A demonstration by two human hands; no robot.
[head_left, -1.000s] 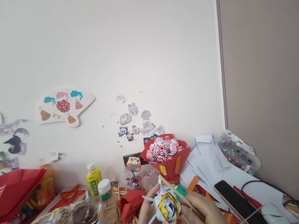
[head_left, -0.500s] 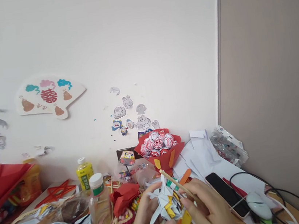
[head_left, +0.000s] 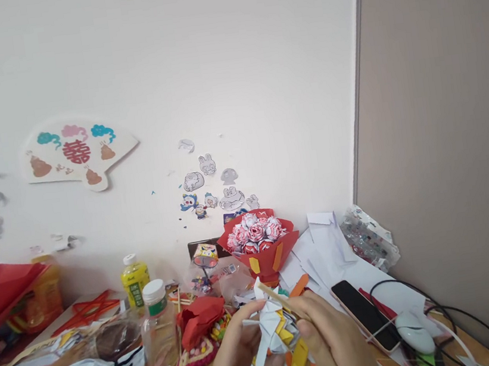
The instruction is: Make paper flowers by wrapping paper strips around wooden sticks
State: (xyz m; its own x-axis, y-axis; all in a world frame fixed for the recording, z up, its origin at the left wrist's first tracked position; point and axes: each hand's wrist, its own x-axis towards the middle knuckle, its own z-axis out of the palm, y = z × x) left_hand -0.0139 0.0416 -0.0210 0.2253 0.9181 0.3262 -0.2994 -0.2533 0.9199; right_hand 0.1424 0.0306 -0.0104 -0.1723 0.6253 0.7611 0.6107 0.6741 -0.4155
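Note:
Between both hands is a folded paper piece, white with yellow parts and several pointed flaps. My left hand curls around its left side, the fingers closed on it. My right hand pinches a thin wooden stick, its pale tip lying against the top of the folded paper. Most of the stick is hidden by the right hand's fingers. Below the hands lie yellow paper strips and orange ones. Behind them stands a bouquet of pink and white paper flowers in red wrapping.
Left of my hands are a clear jar with a white lid, a yellow bottle and red crumpled paper. To the right lie a phone, a white mouse, black cables and white paper sheets. A wall stands behind.
The folded paper has turned slightly, its long white flap now pointing more steeply down. The stick's tip has dropped a little against the paper. The view has shifted slightly.

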